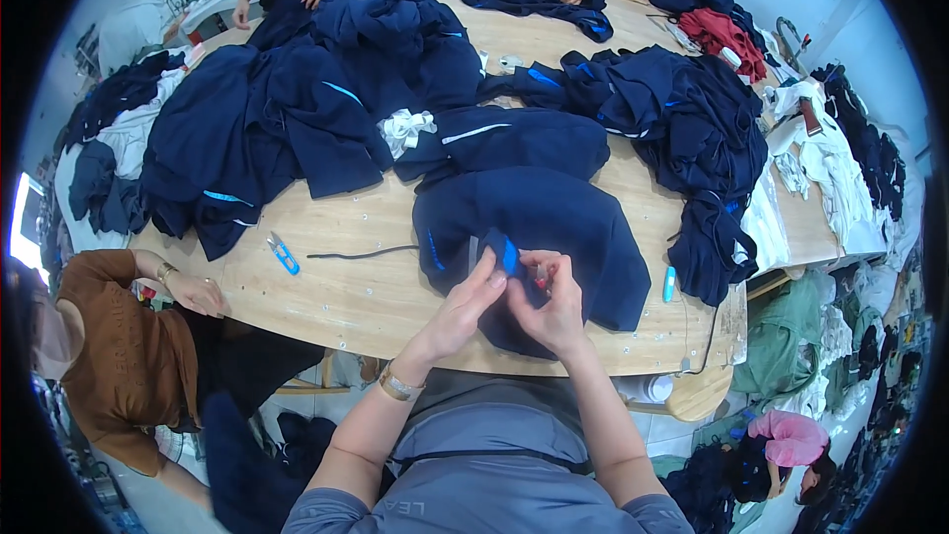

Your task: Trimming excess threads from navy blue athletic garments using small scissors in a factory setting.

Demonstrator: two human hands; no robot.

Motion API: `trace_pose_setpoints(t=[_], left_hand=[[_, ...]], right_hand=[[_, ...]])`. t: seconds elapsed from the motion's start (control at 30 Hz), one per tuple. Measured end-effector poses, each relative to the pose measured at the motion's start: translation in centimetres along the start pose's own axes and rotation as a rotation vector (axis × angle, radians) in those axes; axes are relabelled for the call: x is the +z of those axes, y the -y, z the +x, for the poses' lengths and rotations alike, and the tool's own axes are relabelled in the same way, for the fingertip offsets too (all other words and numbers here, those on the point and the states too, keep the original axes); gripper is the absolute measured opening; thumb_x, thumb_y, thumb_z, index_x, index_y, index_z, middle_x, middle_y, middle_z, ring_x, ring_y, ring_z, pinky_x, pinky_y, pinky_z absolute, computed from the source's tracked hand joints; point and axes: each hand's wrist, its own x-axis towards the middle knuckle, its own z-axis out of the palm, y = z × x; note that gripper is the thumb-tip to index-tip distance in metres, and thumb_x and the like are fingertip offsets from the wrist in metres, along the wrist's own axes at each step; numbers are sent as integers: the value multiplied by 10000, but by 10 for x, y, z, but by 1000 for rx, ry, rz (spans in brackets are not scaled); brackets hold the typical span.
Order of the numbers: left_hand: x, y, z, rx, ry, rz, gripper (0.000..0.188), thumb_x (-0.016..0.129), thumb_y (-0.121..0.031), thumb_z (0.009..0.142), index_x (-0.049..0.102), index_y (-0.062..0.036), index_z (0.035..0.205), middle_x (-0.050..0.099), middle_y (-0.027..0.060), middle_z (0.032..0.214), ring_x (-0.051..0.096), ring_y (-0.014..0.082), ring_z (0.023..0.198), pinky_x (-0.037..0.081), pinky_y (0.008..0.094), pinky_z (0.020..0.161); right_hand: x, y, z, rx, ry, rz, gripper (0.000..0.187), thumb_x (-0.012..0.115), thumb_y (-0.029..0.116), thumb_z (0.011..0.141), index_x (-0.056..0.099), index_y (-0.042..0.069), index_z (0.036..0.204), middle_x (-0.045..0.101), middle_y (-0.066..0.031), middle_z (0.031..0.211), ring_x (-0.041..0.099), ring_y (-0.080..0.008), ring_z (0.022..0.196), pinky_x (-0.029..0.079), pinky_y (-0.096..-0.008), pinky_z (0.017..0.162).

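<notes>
Left hand: the left hand (473,302) is resting on the navy garment (539,227) at the near edge of the wooden table (336,302), and its fingers are closing narrowly on a fold of the dark cloth with a bright blue trim (510,257).
Right hand: the right hand (554,302) is sitting just beside the left one, touching it at the fingertips – the thumb and forefinger are pinching the same fold, and something small and red is showing between them (too small to tell what it is).
Navy garment: it is lying flat on the table directly in front of the person, with its lower edge hanging a little over the near table edge, under both hands.
Wrist: a gold-coloured bracelet (398,383) is sitting on the left wrist, below the garment.
Thread snips: blue-handled snips (284,253) are lying on the bare wood to the left of the garment, well apart from the hands.
Black cord: a thin black cord (361,254) is stretching between the snips and the garment.
Blue marker: a small light-blue marker-like stick (669,284) is lying just to the right of the garment.
Piles: a large heap of navy clothes (297,109) is covering the table beyond the garment – a white ribbon bundle (407,129) is lying in it.
Other people: a person in a brown top (129,356) is sitting to the left of the garment, one hand on the table edge; two more people are working at the far side.
</notes>
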Motion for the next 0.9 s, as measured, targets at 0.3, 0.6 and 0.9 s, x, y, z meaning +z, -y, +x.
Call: trace_pose_setpoints(t=[0.3, 0.6, 0.9], left_hand=[[8, -1, 12, 477, -537, 1053, 474, 660, -62, 717, 458, -2, 1141, 510, 196, 1006, 493, 343, 981, 405, 393, 878], [-22, 18, 19, 2, -137, 112, 132, 548, -76, 867, 607, 20, 936, 607, -30, 767, 536, 49, 698, 427, 183, 671], [-30, 14, 19, 16, -32, 119, 258, 461, -224, 952, 528, -62, 762, 394, -115, 694, 310, -13, 647, 289, 163, 572]], right_hand=[[-18, -13, 10, 511, -79, 975, 249, 508, -100, 807, 353, 83, 872, 580, -107, 844, 542, -107, 798, 427, -210, 740], [-52, -18, 21, 542, -158, 986, 236, 487, -91, 783, 361, 94, 857, 578, -108, 819, 543, -125, 759, 420, -223, 704], [-57, -28, 13, 668, -142, 946, 230, 498, -69, 780, 367, 96, 873, 575, -94, 799, 526, -113, 722, 413, -218, 673]])
